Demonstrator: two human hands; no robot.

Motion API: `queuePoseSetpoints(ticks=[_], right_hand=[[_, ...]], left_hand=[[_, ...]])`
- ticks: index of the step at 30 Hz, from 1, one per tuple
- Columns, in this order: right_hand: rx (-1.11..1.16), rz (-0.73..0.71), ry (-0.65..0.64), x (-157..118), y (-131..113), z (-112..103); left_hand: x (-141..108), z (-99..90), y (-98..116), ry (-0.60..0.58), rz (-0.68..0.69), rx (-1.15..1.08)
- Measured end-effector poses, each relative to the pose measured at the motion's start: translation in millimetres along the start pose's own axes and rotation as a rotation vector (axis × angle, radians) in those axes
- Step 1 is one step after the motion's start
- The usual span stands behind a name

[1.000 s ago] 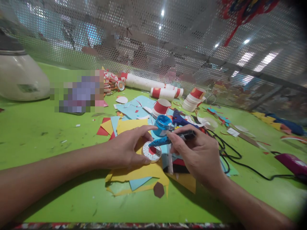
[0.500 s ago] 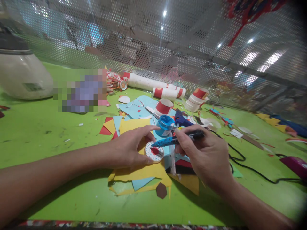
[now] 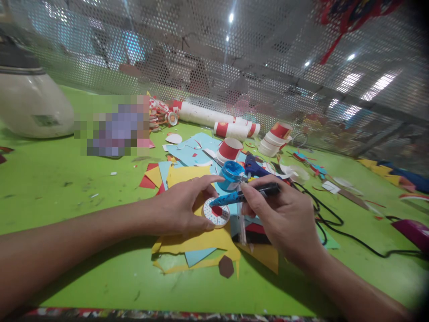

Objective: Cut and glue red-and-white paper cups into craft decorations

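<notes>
Dotted disc (image 3: pixel 221 218), white with a red centre, is held over the yellow paper (image 3: pixel 191 241) near the middle of the counter (image 3: pixel 110 281). Its rim is gripped by the left hand (image 3: pixel 182 205), the thumb pressed at the near edge and the other fingers curled around the far side; the index finger is stretched out past the disc, close to the blue paint jar (image 3: pixel 231 176). Whether the disc is lifted off the paper or rested on it cannot be told.

By the right hand (image 3: pixel 283 212), a black pen (image 3: pixel 239 196) smeared with blue is pinched between thumb and fingers. Its blue end is slanted down to the upper left part of the disc's face; whether the face is touched cannot be made out.

Beyond the jar, a red and white cup (image 3: pixel 229 150) is stood upside down near the light blue paper (image 3: pixel 184 150), and a dark blue glue gun (image 3: pixel 254 167) is laid at the jar's right. Nearer the counter's edge, a brown hexagon (image 3: pixel 226 267) is placed beside the yellow paper. More paper cups (image 3: pixel 208 115) are stacked lengthwise along the perforated screen (image 3: pixel 214 76).
</notes>
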State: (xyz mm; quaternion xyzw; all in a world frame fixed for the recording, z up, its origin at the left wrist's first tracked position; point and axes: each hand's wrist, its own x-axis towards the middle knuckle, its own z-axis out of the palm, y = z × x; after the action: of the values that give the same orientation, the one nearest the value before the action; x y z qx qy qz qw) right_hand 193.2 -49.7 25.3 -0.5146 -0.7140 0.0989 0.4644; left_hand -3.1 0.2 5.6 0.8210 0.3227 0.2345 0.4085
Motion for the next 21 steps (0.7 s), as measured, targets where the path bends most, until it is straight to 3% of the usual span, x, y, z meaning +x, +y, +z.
queuePoseSetpoints(ticks=[21], right_hand=[[0.013,0.020,-0.028,1.8,-0.2,2.8]], left_hand=[[-1.4,2.0,1.4,0.020,-0.018,0.013]])
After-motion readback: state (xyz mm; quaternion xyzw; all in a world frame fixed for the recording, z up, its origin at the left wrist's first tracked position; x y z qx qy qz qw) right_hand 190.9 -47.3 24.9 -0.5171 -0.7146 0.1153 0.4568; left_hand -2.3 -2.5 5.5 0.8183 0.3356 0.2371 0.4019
